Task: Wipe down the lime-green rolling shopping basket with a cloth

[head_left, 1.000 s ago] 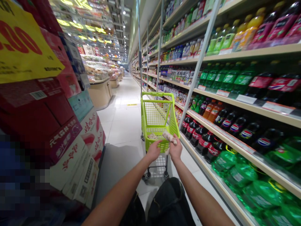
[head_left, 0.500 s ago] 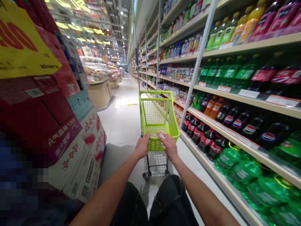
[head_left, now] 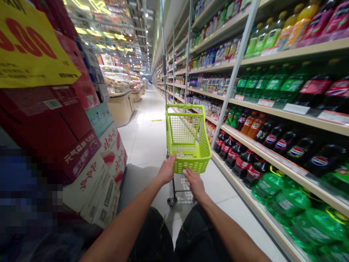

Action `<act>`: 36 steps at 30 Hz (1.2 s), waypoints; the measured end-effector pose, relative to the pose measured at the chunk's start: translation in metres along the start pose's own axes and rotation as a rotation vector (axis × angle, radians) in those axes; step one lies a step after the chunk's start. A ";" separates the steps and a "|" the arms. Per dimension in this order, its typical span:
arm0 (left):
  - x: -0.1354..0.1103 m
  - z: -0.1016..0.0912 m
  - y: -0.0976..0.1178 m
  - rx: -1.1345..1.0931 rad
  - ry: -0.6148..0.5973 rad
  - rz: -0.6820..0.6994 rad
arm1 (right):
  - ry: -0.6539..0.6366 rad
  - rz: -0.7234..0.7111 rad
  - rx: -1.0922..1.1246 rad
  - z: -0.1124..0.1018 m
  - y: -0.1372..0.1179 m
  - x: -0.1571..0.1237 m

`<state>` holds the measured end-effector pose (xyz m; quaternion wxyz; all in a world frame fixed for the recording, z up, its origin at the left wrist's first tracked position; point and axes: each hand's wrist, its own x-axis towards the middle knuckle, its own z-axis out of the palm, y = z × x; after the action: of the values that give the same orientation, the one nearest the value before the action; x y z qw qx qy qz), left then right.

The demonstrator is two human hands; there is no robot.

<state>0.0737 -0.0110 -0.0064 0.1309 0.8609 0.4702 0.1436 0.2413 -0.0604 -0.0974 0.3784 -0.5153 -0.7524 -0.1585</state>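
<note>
1. Yellow price sign (head_left: pixel 35 49) is hanging at far left, along the top edge of a red carton (head_left: pixel 40 120). Carton is hiding its contents.
2. White cartons (head_left: pixel 94 176) are sitting at the red carton's lower right edge, printed in red; contents aren't showing.
3. Display counter (head_left: pixel 119 109) is standing farther down the aisle, carrying packaged goods (head_left: pixel 116 85); too small to identify.
4. Left hand (head_left: pixel 167 170) is resting at the near-left corner of the green basket (head_left: pixel 200 165). Fingers are bunching at the rim; can't tell what they're clamping, if anything.
5. Pale mottled bundle (head_left: pixel 180 155) is lying inside the green basket, near-left corner, right by the left fingertips.
6. Green basket is riding upright on a cart frame with dark wheels (head_left: pixel 172 201); its walls are slotted.
7. Right hand (head_left: pixel 195 182) is pinching a pale scrap (head_left: pixel 185 171), thumb and fingers together on it, just outside the basket's near wall. Can't tell if scrap and bundle are one piece.
8. Shelving (head_left: pixel 289 54) is running along the right, holding drinks. Bottom level: dark red-labelled bottles (head_left: pixel 229 151) toward the far end, big green bottles (head_left: pixel 302 209) toward the near end. Next up: orange bottles (head_left: pixel 252 123), then dark blue-and-red-logo bottles (head_left: pixel 289 143).
</note>
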 end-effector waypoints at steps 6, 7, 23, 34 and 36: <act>-0.002 0.009 0.017 0.227 -0.023 0.049 | 0.032 -0.078 -0.011 -0.014 0.015 0.010; -0.003 0.010 0.019 0.259 -0.026 0.060 | -0.013 -0.090 -0.022 -0.012 0.016 0.005; -0.005 0.030 0.056 0.353 0.023 0.193 | -0.048 -0.081 -0.091 -0.043 0.047 -0.029; -0.005 0.038 0.053 0.345 -0.004 0.222 | -0.173 0.092 -0.063 -0.050 0.071 -0.044; -0.005 0.036 0.049 0.350 -0.004 0.213 | -0.134 0.076 -0.031 -0.056 0.072 -0.043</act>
<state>0.1228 -0.0439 -0.0229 -0.0355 0.9157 0.3940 0.0709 0.3367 -0.0939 -0.1030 0.3247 -0.5587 -0.7535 -0.1209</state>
